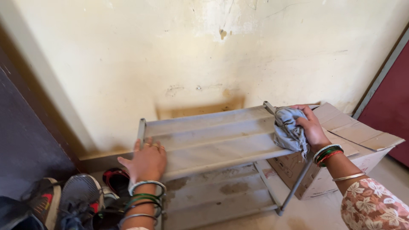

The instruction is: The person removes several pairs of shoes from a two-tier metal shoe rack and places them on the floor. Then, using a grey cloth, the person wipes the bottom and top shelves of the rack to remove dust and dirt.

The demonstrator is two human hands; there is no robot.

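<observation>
Left hand (145, 162) lies flat, fingers spread, on the rack shelf (213, 142); right hand (313, 127) clutches a grey cloth (287, 130).

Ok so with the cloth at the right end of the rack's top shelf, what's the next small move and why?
Probably drag the grey cloth leftward along the top shelf: the right hand presses it at the right end, the left hand steadies the rack, and the shelf looks dusty.

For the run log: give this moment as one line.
left hand: flat on shoe rack top shelf | right hand: pressing grey cloth at right end | cardboard box: beside rack
</observation>
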